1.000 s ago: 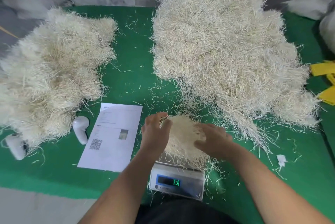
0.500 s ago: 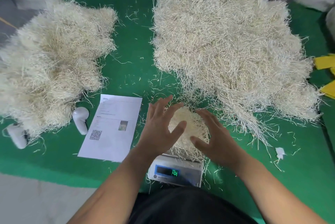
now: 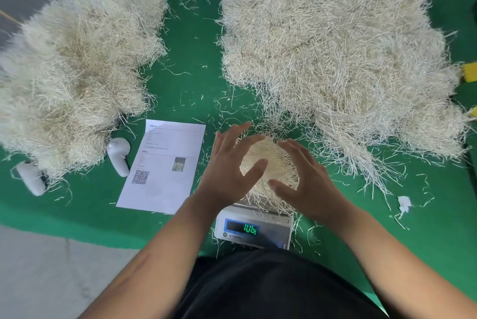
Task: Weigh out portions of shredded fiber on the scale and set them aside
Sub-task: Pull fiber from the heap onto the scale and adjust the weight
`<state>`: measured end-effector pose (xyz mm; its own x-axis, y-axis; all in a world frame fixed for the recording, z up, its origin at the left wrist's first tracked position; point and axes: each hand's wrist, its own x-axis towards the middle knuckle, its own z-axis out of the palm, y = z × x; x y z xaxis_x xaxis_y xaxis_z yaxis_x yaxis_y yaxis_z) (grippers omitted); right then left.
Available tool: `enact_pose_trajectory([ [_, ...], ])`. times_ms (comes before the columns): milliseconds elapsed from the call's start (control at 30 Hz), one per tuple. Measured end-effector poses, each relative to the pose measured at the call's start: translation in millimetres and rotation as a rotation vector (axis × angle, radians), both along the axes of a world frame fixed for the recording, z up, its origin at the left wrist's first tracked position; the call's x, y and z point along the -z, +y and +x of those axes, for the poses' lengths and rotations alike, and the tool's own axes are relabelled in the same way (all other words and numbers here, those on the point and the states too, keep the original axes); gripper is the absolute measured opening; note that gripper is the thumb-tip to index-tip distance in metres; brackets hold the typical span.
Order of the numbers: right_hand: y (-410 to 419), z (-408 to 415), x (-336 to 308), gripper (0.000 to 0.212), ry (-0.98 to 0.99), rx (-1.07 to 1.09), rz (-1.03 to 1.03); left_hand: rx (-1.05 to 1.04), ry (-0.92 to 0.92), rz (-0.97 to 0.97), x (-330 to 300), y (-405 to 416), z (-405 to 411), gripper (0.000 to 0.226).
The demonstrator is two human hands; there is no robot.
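Observation:
A small silver scale point(image 3: 254, 228) with a lit green readout stands at the near edge of the green mat. A rounded wad of pale shredded fiber point(image 3: 271, 169) sits on its pan. My left hand point(image 3: 229, 166) hovers at the wad's left with fingers spread and straight. My right hand point(image 3: 307, 176) hovers at its right, fingers also spread; neither hand grips the wad. A large heap of fiber point(image 3: 335, 47) lies at the back right, and a second heap point(image 3: 74, 68) lies at the left.
A printed sheet with a QR code point(image 3: 162, 164) lies left of the scale. Two white controllers point(image 3: 118, 156) point(image 3: 31, 176) rest beside the left heap. Yellow pieces point(image 3: 469, 73) sit at the right edge. Loose strands litter the green mat point(image 3: 191, 60).
Both hands let go of the wad on the scale and opened, fingers spreading beside it. The readout dropped and changed. The view shifted slightly forward.

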<state>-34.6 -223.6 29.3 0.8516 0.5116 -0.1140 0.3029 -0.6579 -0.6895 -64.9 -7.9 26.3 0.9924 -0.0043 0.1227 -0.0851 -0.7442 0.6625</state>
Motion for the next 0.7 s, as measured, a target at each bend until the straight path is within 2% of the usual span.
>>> enact_pose_trajectory([
  [200,-2,1,13,0.091,0.046,0.016,-0.044,-0.064,0.019,-0.088,4,0,2,0.05],
  [300,2,-1,25,0.092,0.156,0.013,-0.092,-0.188,0.217,-0.216,9,-14,6,0.057],
  [367,11,-3,32,0.082,0.269,0.001,-0.088,-0.232,0.401,-0.345,18,-29,7,0.057],
  [433,25,-5,36,0.055,0.335,-0.007,-0.052,-0.249,0.519,-0.448,27,-45,5,0.056],
  [500,40,-4,34,0.036,0.403,0.033,0.081,-0.293,0.54,-0.64,26,-55,6,0.048],
  [567,48,-2,25,0.033,0.492,0.153,0.297,-0.372,0.501,-0.741,15,-57,12,0.03],
  [633,52,0,9,0.039,0.498,0.293,0.516,-0.529,0.466,-0.898,4,-49,24,0.023],
  [700,53,4,-7,0.052,0.395,0.39,0.62,-0.657,0.487,-1.262,-8,-38,41,0.029],
])
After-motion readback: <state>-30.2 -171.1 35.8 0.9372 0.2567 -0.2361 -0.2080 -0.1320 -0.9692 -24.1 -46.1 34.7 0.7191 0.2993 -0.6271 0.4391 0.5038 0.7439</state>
